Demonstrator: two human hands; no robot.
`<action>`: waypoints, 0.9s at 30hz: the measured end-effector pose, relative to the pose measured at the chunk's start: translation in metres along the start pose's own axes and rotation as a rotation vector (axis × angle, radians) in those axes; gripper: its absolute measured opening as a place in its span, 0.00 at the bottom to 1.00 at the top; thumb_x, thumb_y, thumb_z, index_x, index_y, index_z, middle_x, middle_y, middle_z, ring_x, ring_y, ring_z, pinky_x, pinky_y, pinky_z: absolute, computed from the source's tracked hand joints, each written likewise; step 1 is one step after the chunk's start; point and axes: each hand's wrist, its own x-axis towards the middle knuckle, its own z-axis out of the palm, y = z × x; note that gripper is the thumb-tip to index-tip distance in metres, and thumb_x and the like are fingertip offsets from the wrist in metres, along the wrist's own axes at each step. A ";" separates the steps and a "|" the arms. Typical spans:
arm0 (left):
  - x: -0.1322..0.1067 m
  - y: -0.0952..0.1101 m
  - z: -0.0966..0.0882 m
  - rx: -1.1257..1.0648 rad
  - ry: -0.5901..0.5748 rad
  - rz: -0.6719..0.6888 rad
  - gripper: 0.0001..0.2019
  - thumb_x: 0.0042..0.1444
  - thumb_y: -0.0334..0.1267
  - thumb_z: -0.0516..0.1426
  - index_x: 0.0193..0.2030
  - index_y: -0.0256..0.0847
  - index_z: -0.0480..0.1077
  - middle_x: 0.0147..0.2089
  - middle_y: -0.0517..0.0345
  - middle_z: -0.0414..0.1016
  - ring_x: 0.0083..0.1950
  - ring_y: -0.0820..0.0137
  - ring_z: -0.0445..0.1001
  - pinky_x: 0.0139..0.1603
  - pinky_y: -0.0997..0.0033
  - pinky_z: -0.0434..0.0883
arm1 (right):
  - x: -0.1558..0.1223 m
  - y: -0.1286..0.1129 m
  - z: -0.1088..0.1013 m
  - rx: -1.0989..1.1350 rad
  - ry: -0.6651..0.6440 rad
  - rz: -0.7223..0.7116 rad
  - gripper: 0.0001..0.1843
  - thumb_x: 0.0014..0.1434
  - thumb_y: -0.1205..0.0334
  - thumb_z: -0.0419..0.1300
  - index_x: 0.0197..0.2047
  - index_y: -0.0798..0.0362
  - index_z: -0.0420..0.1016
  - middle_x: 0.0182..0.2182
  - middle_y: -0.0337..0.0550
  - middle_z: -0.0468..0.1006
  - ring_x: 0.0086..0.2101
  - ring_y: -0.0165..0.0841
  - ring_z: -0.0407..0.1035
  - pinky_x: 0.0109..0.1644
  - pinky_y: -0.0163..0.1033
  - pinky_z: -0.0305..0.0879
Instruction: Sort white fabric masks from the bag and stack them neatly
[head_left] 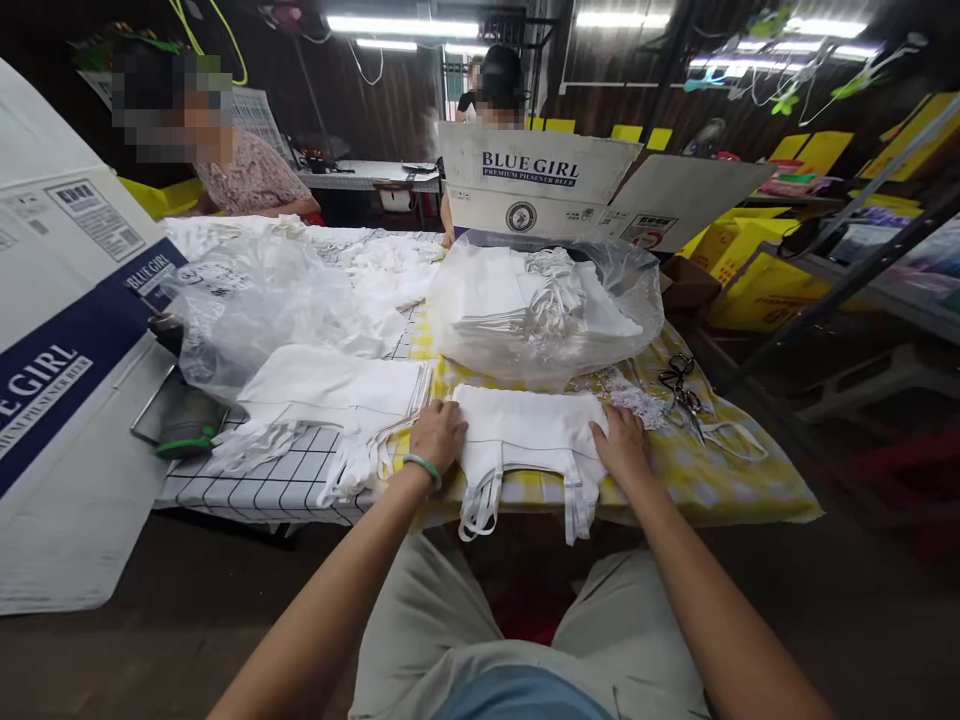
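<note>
Cloth (pixel 532 420) w/ straps (pixel 577 508) lies btwn L hand (pixel 437 437) & R hand (pixel 625 442); fingers (pixel 454 422) half-curled at edges, can't tell if gripping.

White cloths (pixel 532 418), scissors (pixel 684 392) on table (pixel 739 492)

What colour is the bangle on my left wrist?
The bangle is pale green, clearest in the head view.
</note>
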 end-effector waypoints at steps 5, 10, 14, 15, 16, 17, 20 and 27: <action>0.001 -0.019 -0.016 -0.003 0.155 0.073 0.12 0.57 0.39 0.55 0.48 0.41 0.70 0.52 0.47 0.70 0.54 0.59 0.67 0.54 0.59 0.67 | 0.004 -0.048 -0.015 0.172 0.141 -0.205 0.19 0.62 0.57 0.50 0.51 0.57 0.71 0.51 0.57 0.73 0.53 0.45 0.63 0.59 0.53 0.58; 0.025 -0.138 -0.088 0.003 0.370 -0.234 0.13 0.55 0.35 0.54 0.46 0.36 0.71 0.49 0.44 0.72 0.54 0.59 0.68 0.60 0.60 0.63 | 0.036 -0.180 -0.013 0.724 -0.186 -0.342 0.12 0.60 0.59 0.52 0.44 0.52 0.73 0.40 0.47 0.77 0.40 0.36 0.70 0.48 0.42 0.66; 0.038 -0.228 -0.133 0.074 0.297 -0.579 0.16 0.54 0.36 0.54 0.49 0.34 0.71 0.52 0.43 0.71 0.56 0.56 0.69 0.60 0.58 0.63 | 0.066 -0.276 0.022 0.717 -0.503 -0.184 0.09 0.57 0.62 0.55 0.40 0.55 0.73 0.34 0.44 0.76 0.35 0.34 0.70 0.43 0.38 0.64; 0.041 -0.241 -0.138 0.070 0.250 -0.613 0.18 0.54 0.37 0.54 0.51 0.34 0.70 0.54 0.43 0.70 0.55 0.57 0.69 0.59 0.59 0.63 | 0.072 -0.291 0.032 0.666 -0.514 -0.128 0.11 0.57 0.60 0.56 0.42 0.56 0.72 0.34 0.45 0.75 0.36 0.34 0.70 0.44 0.38 0.63; 0.045 -0.252 -0.141 0.070 0.202 -0.634 0.20 0.54 0.39 0.55 0.53 0.34 0.68 0.55 0.43 0.69 0.56 0.57 0.69 0.59 0.61 0.63 | 0.077 -0.301 0.041 0.620 -0.515 -0.080 0.14 0.57 0.58 0.57 0.44 0.57 0.71 0.35 0.46 0.75 0.38 0.35 0.69 0.45 0.39 0.63; 0.048 -0.260 -0.141 0.077 0.157 -0.645 0.23 0.54 0.41 0.56 0.55 0.33 0.67 0.57 0.43 0.68 0.56 0.58 0.68 0.59 0.62 0.63 | 0.081 -0.309 0.049 0.582 -0.515 -0.049 0.17 0.57 0.55 0.58 0.46 0.57 0.70 0.35 0.46 0.75 0.39 0.36 0.69 0.45 0.39 0.62; 0.059 -0.274 -0.139 0.119 0.062 -0.648 0.29 0.49 0.44 0.60 0.58 0.34 0.64 0.58 0.43 0.67 0.59 0.57 0.66 0.59 0.64 0.62 | 0.084 -0.318 0.062 0.508 -0.515 -0.028 0.22 0.55 0.51 0.60 0.49 0.56 0.68 0.37 0.45 0.74 0.40 0.37 0.68 0.44 0.39 0.60; 0.064 -0.284 -0.133 0.278 0.218 -0.475 0.09 0.55 0.36 0.54 0.41 0.36 0.71 0.47 0.45 0.71 0.49 0.58 0.69 0.52 0.63 0.66 | 0.069 -0.327 0.059 0.250 -0.234 -0.326 0.10 0.62 0.57 0.53 0.38 0.51 0.72 0.38 0.47 0.74 0.38 0.36 0.65 0.39 0.39 0.57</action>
